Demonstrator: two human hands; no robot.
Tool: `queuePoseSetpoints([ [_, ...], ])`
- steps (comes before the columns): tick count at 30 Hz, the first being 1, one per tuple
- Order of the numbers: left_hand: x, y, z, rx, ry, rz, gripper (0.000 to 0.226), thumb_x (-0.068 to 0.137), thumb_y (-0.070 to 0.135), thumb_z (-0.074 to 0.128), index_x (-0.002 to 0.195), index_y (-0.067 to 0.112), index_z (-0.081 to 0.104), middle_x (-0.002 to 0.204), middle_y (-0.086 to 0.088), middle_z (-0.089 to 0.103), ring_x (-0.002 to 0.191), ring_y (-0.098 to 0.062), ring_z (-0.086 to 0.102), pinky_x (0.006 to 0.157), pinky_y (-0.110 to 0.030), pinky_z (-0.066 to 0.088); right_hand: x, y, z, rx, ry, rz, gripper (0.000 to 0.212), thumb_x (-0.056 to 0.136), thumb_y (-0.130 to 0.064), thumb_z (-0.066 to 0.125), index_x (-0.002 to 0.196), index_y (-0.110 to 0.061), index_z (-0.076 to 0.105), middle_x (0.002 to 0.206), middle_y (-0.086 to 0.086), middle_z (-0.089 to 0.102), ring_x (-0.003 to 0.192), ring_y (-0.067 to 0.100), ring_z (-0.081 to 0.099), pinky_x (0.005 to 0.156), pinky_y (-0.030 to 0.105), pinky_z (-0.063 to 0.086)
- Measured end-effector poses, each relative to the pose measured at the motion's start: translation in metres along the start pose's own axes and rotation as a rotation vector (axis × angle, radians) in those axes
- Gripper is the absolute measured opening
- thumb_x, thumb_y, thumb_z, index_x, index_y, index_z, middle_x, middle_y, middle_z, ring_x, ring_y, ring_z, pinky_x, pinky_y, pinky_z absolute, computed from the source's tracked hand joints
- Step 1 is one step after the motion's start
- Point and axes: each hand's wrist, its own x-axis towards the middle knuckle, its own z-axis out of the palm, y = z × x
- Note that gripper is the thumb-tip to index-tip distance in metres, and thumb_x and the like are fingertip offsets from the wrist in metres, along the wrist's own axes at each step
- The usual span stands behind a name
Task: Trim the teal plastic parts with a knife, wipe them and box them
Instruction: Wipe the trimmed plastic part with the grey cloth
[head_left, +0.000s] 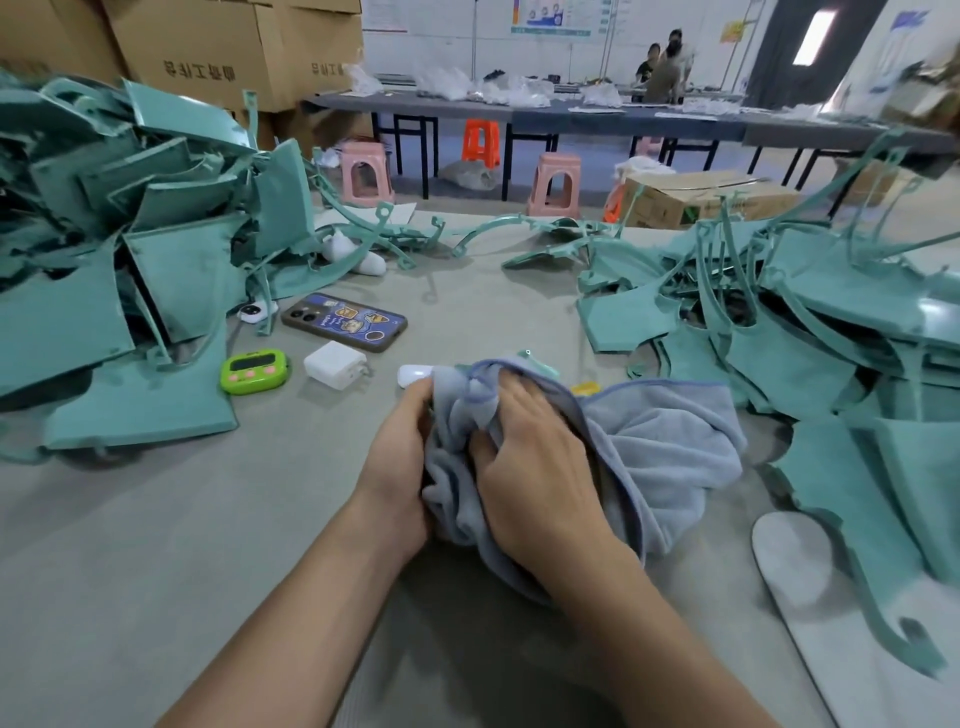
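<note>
Grey counter (156, 545) in a workshop, viewed from above the worker's hands. Teal plastic parts are piled in a left heap (104, 270) and a right heap (831, 322), with loose curved teal strips (488, 234) lying along the far edge between them.

Near centre, the left hand (400, 467) grips a bunched grey-blue cloth (670, 441) from its left side, its fingertips hidden in the folds. The right hand (535, 457) lies on top of the bundle, fingers curled into the fabric. The end of a teal piece (537, 361) shows just beyond the cloth's far edge; how much of it is wrapped inside cannot be told. A small yellow item (586, 388) lies at that same edge.

Left of the hands are a phone (345, 321) in a patterned case, a white charger (335, 364), a green timer (254, 370) and a white rounded object (413, 374) touching the cloth.

Far background: cardboard boxes (234, 47), pink stools (363, 174) and long dark tables (571, 117).
</note>
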Motion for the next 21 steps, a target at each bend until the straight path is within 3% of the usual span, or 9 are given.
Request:
queuePoseSetpoints([
  [2, 0.0, 0.003, 0.0, 0.078, 0.05, -0.046, 0.059, 0.104, 0.052, 0.032, 0.08, 0.014, 0.071, 0.061, -0.004, 0.064, 0.032, -0.004, 0.043, 0.032, -0.011, 0.027, -0.008, 0.004, -0.001, 0.068, -0.065, -0.049, 0.026, 0.104, -0.031, 0.046, 0.118, -0.025, 0.068, 0.124, -0.006, 0.066, 0.121, 0.015, 0.057, 0.107, 0.034, 0.041],
  [5, 0.001, 0.0, 0.003, 0.1, 0.112, -0.065, 0.054, 0.103, 0.053, 0.035, 0.092, 0.012, 0.069, 0.075, -0.012, 0.063, 0.031, -0.008, 0.051, 0.032, -0.009, 0.033, -0.012, 0.006, -0.008, 0.403, -0.111, 0.093, 0.024, 0.103, -0.04, 0.046, 0.097, -0.029, 0.066, 0.095, -0.011, 0.069, 0.099, 0.014, 0.066, 0.091, 0.045, 0.052],
  [8, 0.004, -0.007, 0.005, 0.125, 0.183, 0.122, 0.042, 0.103, 0.043, 0.05, 0.09, 0.012, 0.074, 0.086, -0.01, 0.076, 0.067, -0.015, 0.073, 0.058, -0.022, 0.055, -0.001, 0.009, -0.007, 0.344, 0.05, 0.117, 0.024, 0.101, -0.034, 0.048, 0.09, -0.02, 0.065, 0.086, -0.005, 0.068, 0.088, 0.021, 0.066, 0.082, 0.046, 0.055],
  [10, 0.005, -0.008, 0.007, 0.085, 0.17, 0.149, 0.037, 0.103, 0.037, 0.052, 0.098, 0.009, 0.075, 0.1, -0.013, 0.076, 0.089, -0.02, 0.073, 0.081, -0.032, 0.058, 0.011, 0.008, -0.008, 0.426, 0.149, 0.206, 0.03, 0.102, -0.04, 0.043, 0.083, -0.02, 0.057, 0.079, -0.004, 0.062, 0.08, 0.019, 0.06, 0.077, 0.046, 0.051],
  [11, 0.005, -0.008, 0.006, 0.049, 0.149, 0.139, 0.036, 0.103, 0.035, 0.052, 0.103, 0.007, 0.075, 0.105, -0.015, 0.075, 0.094, -0.023, 0.072, 0.085, -0.034, 0.057, 0.014, 0.008, -0.01, 0.461, 0.162, 0.236, 0.032, 0.102, -0.043, 0.041, 0.083, -0.021, 0.055, 0.079, -0.005, 0.061, 0.08, 0.018, 0.059, 0.078, 0.045, 0.049],
  [14, 0.006, -0.01, 0.002, 0.031, 0.131, 0.128, 0.029, 0.098, 0.031, 0.059, 0.095, 0.007, 0.075, 0.095, -0.014, 0.075, 0.086, -0.022, 0.073, 0.073, -0.03, 0.059, 0.004, 0.007, -0.014, 0.432, 0.074, 0.221, 0.03, 0.1, -0.042, 0.046, 0.083, -0.019, 0.054, 0.076, -0.005, 0.061, 0.075, 0.011, 0.058, 0.072, 0.04, 0.049],
  [16, 0.007, -0.01, 0.0, 0.042, 0.153, 0.107, 0.021, 0.091, 0.02, 0.061, 0.097, 0.004, 0.072, 0.096, -0.019, 0.072, 0.084, -0.027, 0.07, 0.075, -0.034, 0.059, -0.012, 0.009, -0.015, 0.317, -0.062, 0.15, 0.032, 0.099, -0.046, 0.041, 0.096, -0.023, 0.064, 0.097, -0.008, 0.07, 0.094, 0.009, 0.062, 0.089, 0.034, 0.049],
  [18, 0.007, -0.009, 0.0, 0.034, 0.177, 0.087, 0.019, 0.09, 0.016, 0.058, 0.09, 0.001, 0.069, 0.089, -0.019, 0.07, 0.076, -0.028, 0.069, 0.07, -0.034, 0.057, -0.024, 0.013, -0.019, 0.018, -0.184, -0.02, 0.051, 0.094, -0.054, 0.027, 0.119, -0.028, 0.063, 0.123, -0.013, 0.066, 0.117, 0.006, 0.053, 0.102, 0.017, 0.035],
  [21, 0.009, -0.006, -0.001, -0.004, 0.221, 0.109, 0.029, 0.099, 0.024, 0.057, 0.089, 0.002, 0.073, 0.085, -0.016, 0.075, 0.07, -0.027, 0.073, 0.062, -0.032, 0.06, -0.031, 0.022, -0.032, -0.002, -0.207, -0.008, 0.044, 0.088, -0.056, 0.029, 0.104, -0.032, 0.062, 0.104, -0.02, 0.065, 0.1, -0.003, 0.052, 0.085, 0.01, 0.036],
])
